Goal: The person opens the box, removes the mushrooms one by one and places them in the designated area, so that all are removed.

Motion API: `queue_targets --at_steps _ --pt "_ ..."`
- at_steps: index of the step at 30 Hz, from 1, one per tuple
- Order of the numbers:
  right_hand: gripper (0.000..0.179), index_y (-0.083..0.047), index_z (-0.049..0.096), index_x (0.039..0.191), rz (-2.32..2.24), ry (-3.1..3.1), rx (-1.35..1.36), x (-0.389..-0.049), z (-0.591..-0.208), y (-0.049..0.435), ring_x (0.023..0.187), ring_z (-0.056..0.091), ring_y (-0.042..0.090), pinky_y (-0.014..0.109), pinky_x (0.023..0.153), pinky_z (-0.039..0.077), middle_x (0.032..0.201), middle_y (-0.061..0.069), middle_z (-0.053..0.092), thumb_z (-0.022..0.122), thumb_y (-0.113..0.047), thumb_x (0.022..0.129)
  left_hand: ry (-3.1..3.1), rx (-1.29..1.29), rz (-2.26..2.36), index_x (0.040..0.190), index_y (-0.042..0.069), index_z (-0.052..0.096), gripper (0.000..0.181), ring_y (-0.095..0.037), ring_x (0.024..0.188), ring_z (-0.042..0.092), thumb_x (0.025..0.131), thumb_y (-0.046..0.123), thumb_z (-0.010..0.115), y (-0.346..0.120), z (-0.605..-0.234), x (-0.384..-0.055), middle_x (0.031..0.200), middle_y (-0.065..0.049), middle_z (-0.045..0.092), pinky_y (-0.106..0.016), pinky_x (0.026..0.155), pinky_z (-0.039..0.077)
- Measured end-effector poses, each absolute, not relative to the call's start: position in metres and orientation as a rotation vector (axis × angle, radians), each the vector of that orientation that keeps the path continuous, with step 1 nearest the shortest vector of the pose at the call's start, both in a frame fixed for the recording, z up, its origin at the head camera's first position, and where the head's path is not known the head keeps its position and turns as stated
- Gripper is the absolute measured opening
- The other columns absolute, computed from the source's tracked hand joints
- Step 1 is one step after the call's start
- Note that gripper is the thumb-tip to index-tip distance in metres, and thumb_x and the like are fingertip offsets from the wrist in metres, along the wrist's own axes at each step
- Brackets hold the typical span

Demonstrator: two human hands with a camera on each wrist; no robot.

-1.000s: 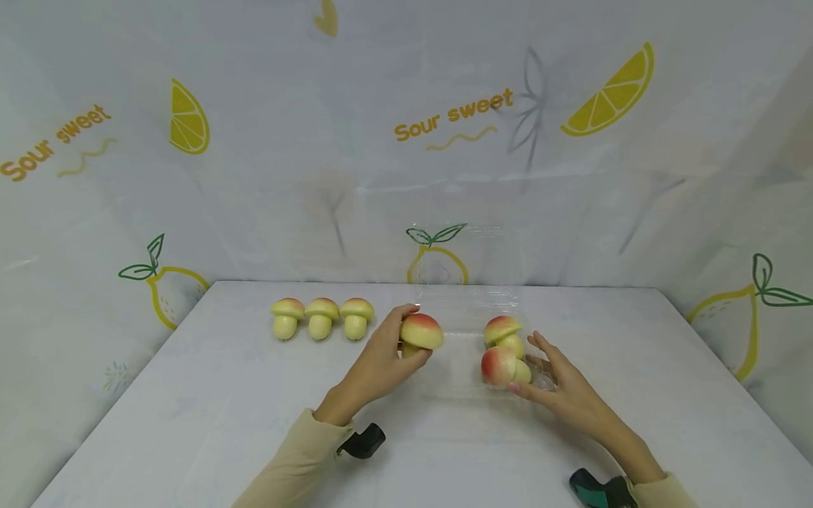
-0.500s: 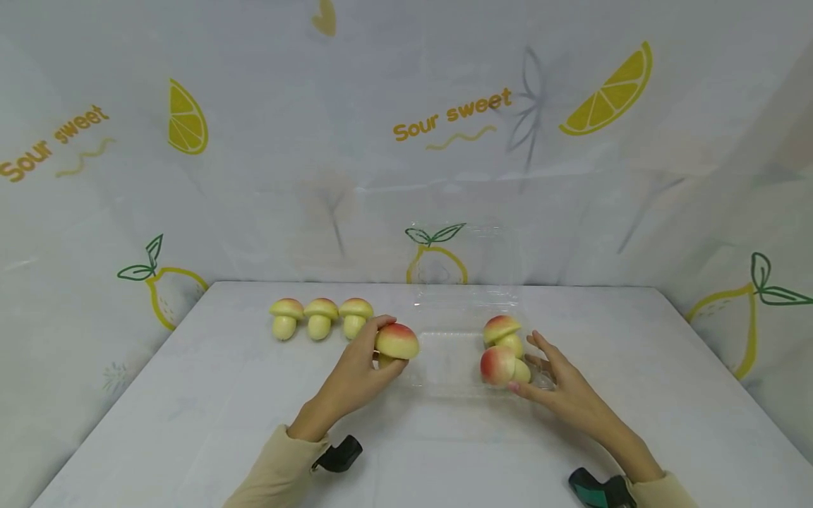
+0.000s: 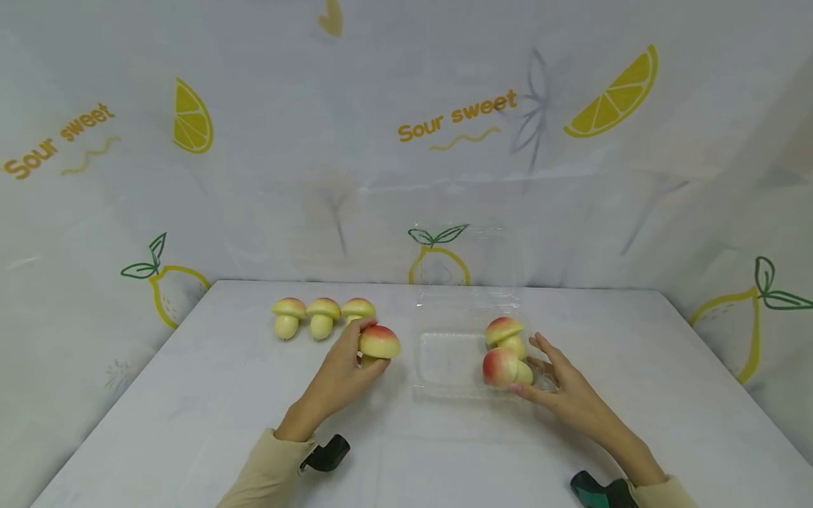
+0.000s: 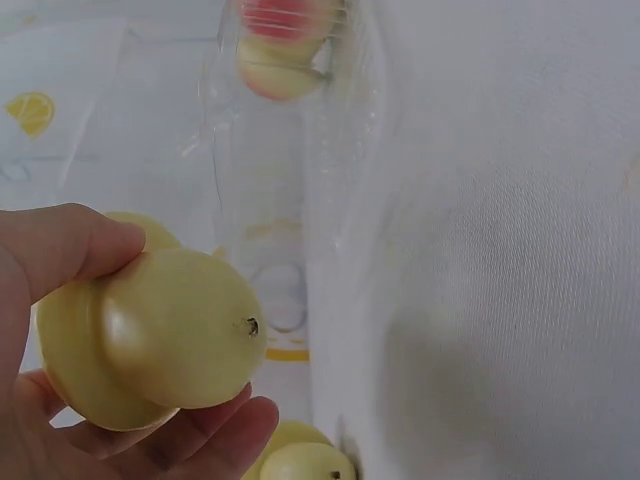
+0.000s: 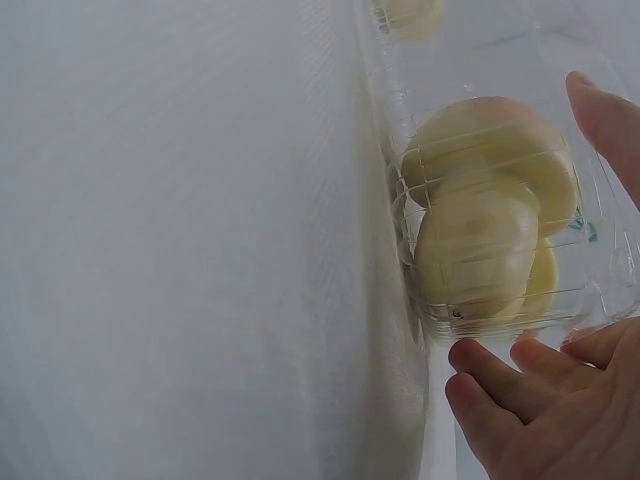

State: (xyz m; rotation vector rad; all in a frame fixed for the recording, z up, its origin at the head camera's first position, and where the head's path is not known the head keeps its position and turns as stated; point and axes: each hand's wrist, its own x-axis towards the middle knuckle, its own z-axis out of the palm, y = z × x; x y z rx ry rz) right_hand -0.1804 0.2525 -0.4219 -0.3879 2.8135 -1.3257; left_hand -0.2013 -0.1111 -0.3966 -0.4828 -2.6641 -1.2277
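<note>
My left hand (image 3: 336,377) grips a toy mushroom (image 3: 379,341) with a red-tinged yellow cap, in the air left of a clear plastic clamshell box (image 3: 447,361). In the left wrist view, thumb and fingers wrap the mushroom, its pale stem (image 4: 185,328) facing the camera. Two more mushrooms lie inside the box at its right end: one behind (image 3: 504,330), the other in front (image 3: 500,367). At that end my right hand (image 3: 571,395) rests against the box, thumb near the front corner, fingers spread along the side.
Three similar mushrooms, a left one (image 3: 287,316), a middle one (image 3: 322,316) and a right one (image 3: 358,308), stand in a row at the back left; my left hand partly covers the right one. The box's raised lid (image 3: 492,257) leans before the lemon-print backdrop (image 3: 254,176).
My left hand has moved left with its mushroom, away from over the box toward the row. My right hand has stayed at the box's right end.
</note>
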Motion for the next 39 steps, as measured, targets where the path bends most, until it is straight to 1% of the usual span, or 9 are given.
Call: queue_targets --at_steps 4,5,8,12,22,26,31,35,39 --pt "0.102 -0.003 0.005 0.159 -1.329 2.809 -0.381 -0.18 -0.422 0.253 0.136 0.043 0.049 0.072 0.098 0.039 0.162 0.024 0.021 0.073 -0.034 0.09 -2.692 -0.438 -1.19 0.143 0.006 0.043 0.062 -0.019 0.107 0.054 0.088 0.014 0.07 -0.118 -0.398 -0.205 0.132 -0.008 0.054 -0.032 0.084 0.047" --pt "0.102 -0.003 0.005 0.159 -1.327 2.809 -0.379 -0.18 -0.422 0.253 0.136 0.043 0.049 0.072 0.098 0.039 0.162 0.024 0.021 0.073 -0.034 0.09 -2.7 -0.425 -1.187 0.143 0.006 0.043 0.061 -0.021 0.108 0.054 0.088 0.014 0.07 -0.12 -0.398 -0.206 0.133 -0.009 0.054 -0.034 0.085 0.047" --pt "0.101 -0.003 0.006 0.159 -1.319 2.815 -0.374 -0.181 -0.422 0.253 0.135 0.044 0.049 0.072 0.098 0.039 0.162 0.024 0.022 0.072 -0.035 0.09 -2.732 -0.373 -1.19 0.143 0.007 0.044 0.06 -0.026 0.118 0.055 0.089 0.016 0.069 -0.125 -0.399 -0.208 0.139 -0.01 0.052 -0.043 0.096 0.047" --pt "0.1 -0.003 0.007 0.159 -1.316 2.817 -0.371 -0.181 -0.423 0.253 0.135 0.044 0.049 0.072 0.098 0.039 0.162 0.024 0.022 0.072 -0.037 0.09 -2.784 -0.313 -1.169 0.142 0.005 0.044 0.06 -0.031 0.129 0.051 0.089 0.019 0.068 -0.131 -0.402 -0.209 0.143 -0.013 0.05 -0.053 0.106 0.042" --pt "0.101 -0.004 0.005 0.159 -1.347 2.803 -0.401 -0.18 -0.422 0.252 0.137 0.042 0.049 0.072 0.099 0.038 0.162 0.025 0.02 0.073 -0.034 0.09 -2.838 -0.202 -1.108 0.14 0.001 0.045 0.061 -0.033 0.115 0.055 0.087 0.021 0.067 -0.137 -0.407 -0.213 0.135 -0.02 0.05 -0.051 0.097 0.045" --pt "0.101 -0.005 0.005 0.159 -1.34 2.807 -0.396 -0.18 -0.422 0.252 0.137 0.042 0.048 0.072 0.099 0.038 0.162 0.025 0.02 0.073 -0.035 0.09 -2.856 -0.178 -1.104 0.141 -0.002 0.044 0.063 -0.033 0.115 0.056 0.088 0.023 0.068 -0.139 -0.409 -0.215 0.136 -0.022 0.05 -0.052 0.096 0.046" --pt "0.101 -0.004 0.005 0.159 -1.341 2.805 -0.394 -0.179 -0.421 0.252 0.138 0.041 0.048 0.073 0.099 0.038 0.162 0.025 0.019 0.072 -0.036 0.09 -2.875 -0.145 -1.115 0.142 -0.001 0.041 0.065 -0.032 0.112 0.056 0.088 0.024 0.068 -0.141 -0.41 -0.216 0.134 -0.02 0.053 -0.049 0.093 0.046" --pt "0.102 -0.004 0.004 0.159 -1.337 2.801 -0.386 -0.18 -0.421 0.252 0.138 0.04 0.05 0.074 0.099 0.036 0.162 0.025 0.019 0.072 -0.037 0.09 -2.906 -0.107 -1.103 0.139 0.001 0.042 0.064 -0.028 0.102 0.057 0.087 0.027 0.07 -0.141 -0.41 -0.216 0.125 -0.017 0.058 -0.045 0.086 0.047" --pt "0.103 -0.003 0.004 0.159 -1.328 2.804 -0.373 -0.18 -0.423 0.253 0.138 0.039 0.05 0.075 0.099 0.034 0.162 0.025 0.019 0.072 -0.038 0.09 -2.932 -0.09 -1.096 0.136 0.001 0.043 0.063 -0.026 0.095 0.056 0.087 0.029 0.071 -0.142 -0.41 -0.216 0.116 -0.014 0.06 -0.04 0.078 0.045"
